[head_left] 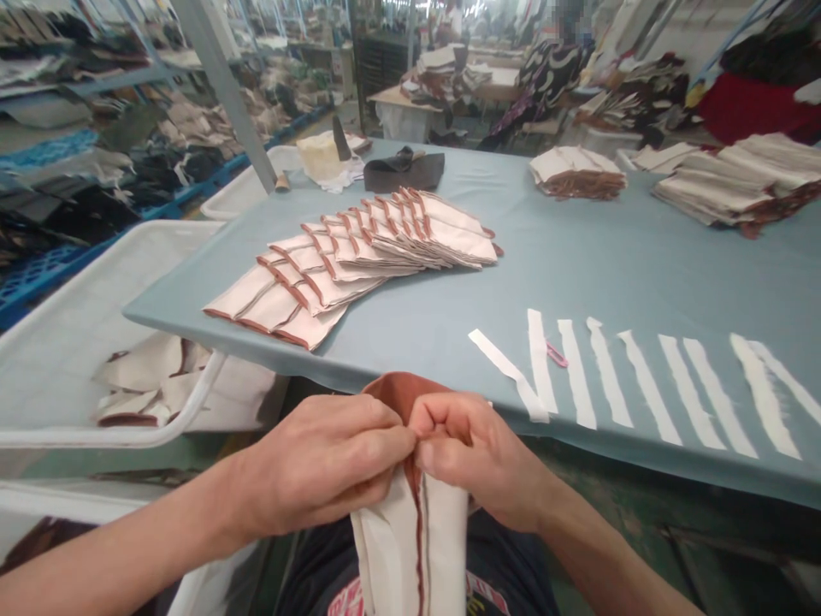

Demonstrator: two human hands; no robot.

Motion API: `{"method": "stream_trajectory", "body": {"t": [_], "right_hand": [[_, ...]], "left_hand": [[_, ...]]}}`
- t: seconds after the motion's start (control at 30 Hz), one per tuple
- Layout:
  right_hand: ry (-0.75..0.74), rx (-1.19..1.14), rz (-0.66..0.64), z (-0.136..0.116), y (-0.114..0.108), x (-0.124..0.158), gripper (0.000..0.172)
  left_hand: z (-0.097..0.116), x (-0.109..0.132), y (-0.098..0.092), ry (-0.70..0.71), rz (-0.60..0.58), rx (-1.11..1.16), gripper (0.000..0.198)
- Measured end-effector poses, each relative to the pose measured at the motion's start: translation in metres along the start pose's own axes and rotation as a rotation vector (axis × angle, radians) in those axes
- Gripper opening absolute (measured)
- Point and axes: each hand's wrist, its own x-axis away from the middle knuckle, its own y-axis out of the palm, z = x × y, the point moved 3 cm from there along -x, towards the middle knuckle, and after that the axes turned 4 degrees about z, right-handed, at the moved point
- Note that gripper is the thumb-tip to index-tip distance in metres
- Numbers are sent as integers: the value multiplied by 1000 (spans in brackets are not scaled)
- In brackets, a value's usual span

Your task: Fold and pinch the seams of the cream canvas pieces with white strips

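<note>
A cream fabric piece with rust-brown lining (442, 539) hangs over my lap, a seam running down its middle. My left hand (339, 453) pinches its upper end at the seam, with the fingers closed. Close against it, my right hand (468, 449) grips the same end between thumb and curled forefinger. The brown top of the piece shows just above both hands, near the table's front edge. What lies between the fingertips is hidden. Beyond my hands, a fanned row of similar cream and brown pieces (359, 248) lies on the blue-green table (513, 265).
White fabric strips (606, 372) lie along the table's front right, with a small pink tool (557, 354) among them. Stacked cream pieces (577, 168) stand at the back right. A dark cloth bundle (404, 169) sits at the back. A white bin (128, 274) holding pieces stands left.
</note>
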Motion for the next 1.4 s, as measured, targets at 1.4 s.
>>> {"method": "stream_trajectory", "body": {"t": [1.4], "right_hand": [[-507,731,76,0,-51,20,13]], "left_hand": [[4,-11,13,-71,-127,-110,36]]}}
